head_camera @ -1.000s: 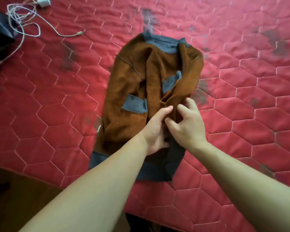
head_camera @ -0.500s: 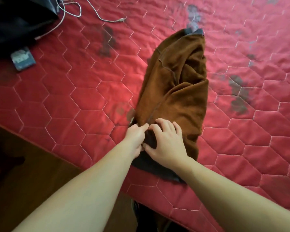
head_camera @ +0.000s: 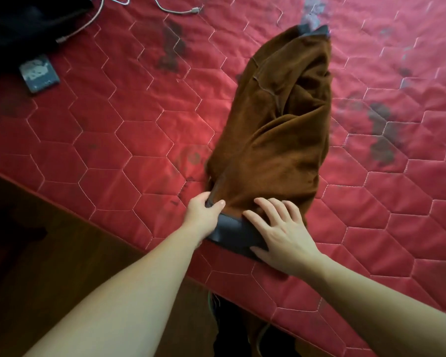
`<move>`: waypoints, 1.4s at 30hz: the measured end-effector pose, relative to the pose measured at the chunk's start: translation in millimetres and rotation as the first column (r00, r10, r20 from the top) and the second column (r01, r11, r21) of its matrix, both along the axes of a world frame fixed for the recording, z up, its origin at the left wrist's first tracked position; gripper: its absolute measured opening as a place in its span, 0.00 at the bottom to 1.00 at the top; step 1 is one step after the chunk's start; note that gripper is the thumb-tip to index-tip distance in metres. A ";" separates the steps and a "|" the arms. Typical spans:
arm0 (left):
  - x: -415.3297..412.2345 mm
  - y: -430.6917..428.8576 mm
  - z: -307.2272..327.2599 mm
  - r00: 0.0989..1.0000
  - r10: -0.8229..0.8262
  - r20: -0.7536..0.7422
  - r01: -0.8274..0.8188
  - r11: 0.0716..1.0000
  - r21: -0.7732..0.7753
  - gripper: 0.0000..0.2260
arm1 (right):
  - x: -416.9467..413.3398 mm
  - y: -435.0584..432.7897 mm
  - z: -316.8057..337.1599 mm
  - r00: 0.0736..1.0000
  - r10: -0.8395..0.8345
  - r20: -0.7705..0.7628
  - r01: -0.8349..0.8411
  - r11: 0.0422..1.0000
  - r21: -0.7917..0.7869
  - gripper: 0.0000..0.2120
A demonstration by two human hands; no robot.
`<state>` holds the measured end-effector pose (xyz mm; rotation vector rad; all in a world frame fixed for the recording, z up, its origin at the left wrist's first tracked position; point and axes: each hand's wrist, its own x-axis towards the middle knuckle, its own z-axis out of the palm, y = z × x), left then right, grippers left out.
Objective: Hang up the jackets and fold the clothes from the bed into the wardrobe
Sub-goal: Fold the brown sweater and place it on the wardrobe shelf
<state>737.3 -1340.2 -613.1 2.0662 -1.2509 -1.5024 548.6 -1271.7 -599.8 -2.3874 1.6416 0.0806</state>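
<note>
A brown sweater (head_camera: 273, 140) with a dark grey hem and collar lies folded lengthwise into a narrow strip on the red quilted bed (head_camera: 129, 140). Its hem end is near the bed's front edge. My left hand (head_camera: 204, 212) pinches the left corner of the grey hem between thumb and fingers. Spread flat with straight fingers, my right hand (head_camera: 281, 233) presses on the hem and the brown cloth just above it.
A dark garment (head_camera: 23, 21) lies at the bed's far left corner with a white cable (head_camera: 175, 9) beside it. A small grey card-like thing (head_camera: 39, 73) lies near them. The wooden floor (head_camera: 36, 253) shows at lower left below the bed edge.
The sweater's right side was folded over the left, hiding the grey cuffs, so it is now a narrow strip. Both hands moved down to the hem, and the right hand flattened out.
</note>
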 end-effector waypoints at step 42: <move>15.2 107.6 156.3 0.944 -0.109 -0.310 0.103 0.994 -0.038 0.26 | -68.9 109.8 134.7 0.202 -0.840 0.503 0.366 0.541 0.757 0.27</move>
